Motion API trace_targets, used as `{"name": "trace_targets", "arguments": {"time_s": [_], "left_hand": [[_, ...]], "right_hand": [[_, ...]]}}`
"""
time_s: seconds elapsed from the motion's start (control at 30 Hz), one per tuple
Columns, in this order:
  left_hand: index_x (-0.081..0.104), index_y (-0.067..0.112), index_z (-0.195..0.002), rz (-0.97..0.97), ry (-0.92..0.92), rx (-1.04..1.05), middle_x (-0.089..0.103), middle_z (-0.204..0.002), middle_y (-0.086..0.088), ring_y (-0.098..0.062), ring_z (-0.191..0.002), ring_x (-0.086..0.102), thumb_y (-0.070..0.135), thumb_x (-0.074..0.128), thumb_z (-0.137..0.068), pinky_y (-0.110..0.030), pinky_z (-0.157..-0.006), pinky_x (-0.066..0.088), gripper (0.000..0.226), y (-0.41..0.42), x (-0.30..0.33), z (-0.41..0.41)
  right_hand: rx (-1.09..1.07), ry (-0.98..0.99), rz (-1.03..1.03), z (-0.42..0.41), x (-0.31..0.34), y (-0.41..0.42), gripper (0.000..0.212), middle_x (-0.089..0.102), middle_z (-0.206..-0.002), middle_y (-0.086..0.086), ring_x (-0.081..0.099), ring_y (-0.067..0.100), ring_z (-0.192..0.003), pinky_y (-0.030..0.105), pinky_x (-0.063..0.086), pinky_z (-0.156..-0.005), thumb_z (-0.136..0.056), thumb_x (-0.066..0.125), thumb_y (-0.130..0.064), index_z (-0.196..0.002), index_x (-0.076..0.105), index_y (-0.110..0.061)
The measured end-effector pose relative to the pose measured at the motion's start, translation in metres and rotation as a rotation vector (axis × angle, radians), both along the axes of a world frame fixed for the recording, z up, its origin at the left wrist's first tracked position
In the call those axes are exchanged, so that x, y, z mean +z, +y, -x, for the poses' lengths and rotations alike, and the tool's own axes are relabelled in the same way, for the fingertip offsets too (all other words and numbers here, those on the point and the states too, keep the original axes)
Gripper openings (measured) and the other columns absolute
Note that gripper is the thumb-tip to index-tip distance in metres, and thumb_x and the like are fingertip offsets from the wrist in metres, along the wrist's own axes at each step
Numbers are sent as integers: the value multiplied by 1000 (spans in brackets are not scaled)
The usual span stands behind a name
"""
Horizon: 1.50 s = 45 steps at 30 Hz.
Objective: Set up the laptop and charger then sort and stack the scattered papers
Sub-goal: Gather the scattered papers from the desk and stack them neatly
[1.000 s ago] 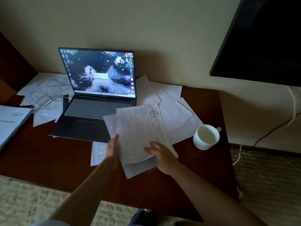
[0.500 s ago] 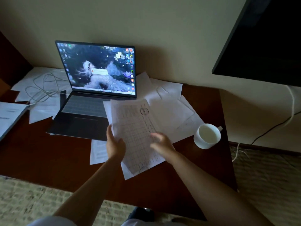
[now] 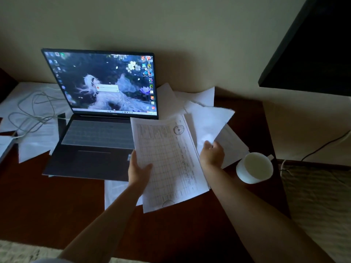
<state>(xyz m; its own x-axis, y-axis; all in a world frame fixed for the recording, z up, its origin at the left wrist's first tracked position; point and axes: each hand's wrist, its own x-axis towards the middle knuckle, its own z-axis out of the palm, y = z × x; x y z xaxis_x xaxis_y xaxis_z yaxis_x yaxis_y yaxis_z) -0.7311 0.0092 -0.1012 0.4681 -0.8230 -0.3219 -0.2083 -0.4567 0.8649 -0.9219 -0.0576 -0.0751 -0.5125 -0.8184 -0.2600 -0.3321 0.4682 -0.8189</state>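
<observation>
An open laptop (image 3: 98,130) with a lit screen stands on the dark wooden desk (image 3: 57,202). My left hand (image 3: 138,169) grips the left edge of a printed table sheet (image 3: 171,162) held above the desk, with more sheets under it. My right hand (image 3: 211,152) pinches a blank white sheet (image 3: 210,122) just right of it and lifts its near edge. More loose papers (image 3: 191,97) lie fanned behind and to the right. A white charger cable (image 3: 32,112) coils over papers left of the laptop.
A white mug (image 3: 255,168) stands at the desk's right edge, close to my right wrist. A dark TV (image 3: 313,44) hangs on the wall at upper right, cables (image 3: 322,145) trailing below it. One sheet (image 3: 115,192) lies under the laptop's front edge. Beige carpet surrounds the desk.
My left hand took a firmer grip on the printed sheets and raised them. My right hand left them, moved right and up, and took hold of a blank sheet.
</observation>
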Motion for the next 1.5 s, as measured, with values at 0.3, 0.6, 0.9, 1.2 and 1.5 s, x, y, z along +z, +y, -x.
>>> {"name": "trace_targets", "arguments": {"time_s": [0.3, 0.6, 0.9, 1.2, 1.5], "left_hand": [[36, 28, -142, -10, 162, 13, 46, -133, -1, -24, -110, 54, 5, 45, -96, -44, -84, 52, 53, 9, 15, -9], [58, 1, -116, -69, 523, 199, 66, -103, -15, -30, -96, 62, 38, 62, -89, -47, -88, 51, 47, 50, 26, 8], [60, -2, -102, -79, 443, 285, 64, -91, -15, -30, -81, 62, 11, 55, -92, -40, -77, 52, 17, 78, 23, 25], [60, 3, -90, -131, 364, 297, 64, -89, -14, -28, -82, 61, 11, 56, -90, -37, -75, 52, 9, 76, 15, 20], [58, 6, -94, -54, 280, 377, 59, -92, -11, -29, -89, 56, 15, 43, -94, -39, -75, 48, 17, 79, 18, 23]], "right_hand": [[852, 437, 711, -15, 30, 30, 33, 65, -103, 6, 58, 17, -95, 20, 44, -84, -88, 40, -14, -104, 68, -8], [1260, 239, 398, 2, -8, 100, 29, 62, -120, 13, 51, 25, -118, 38, 41, -101, -91, 56, -19, -112, 67, -3], [1173, 641, -190, -2, -23, 101, 99, -4, -157, 22, 1, 38, -144, 51, 11, -116, -86, 56, -50, -151, -9, -13], [1068, 788, -206, -22, -30, 106, 91, 9, -153, 28, 12, 42, -142, 52, 17, -113, -90, 58, -26, -151, -8, -12], [189, 130, 355, 5, 13, 90, 51, 48, -138, 18, 46, 33, -129, 26, 35, -98, -86, 45, 16, -135, 46, 0]]}}
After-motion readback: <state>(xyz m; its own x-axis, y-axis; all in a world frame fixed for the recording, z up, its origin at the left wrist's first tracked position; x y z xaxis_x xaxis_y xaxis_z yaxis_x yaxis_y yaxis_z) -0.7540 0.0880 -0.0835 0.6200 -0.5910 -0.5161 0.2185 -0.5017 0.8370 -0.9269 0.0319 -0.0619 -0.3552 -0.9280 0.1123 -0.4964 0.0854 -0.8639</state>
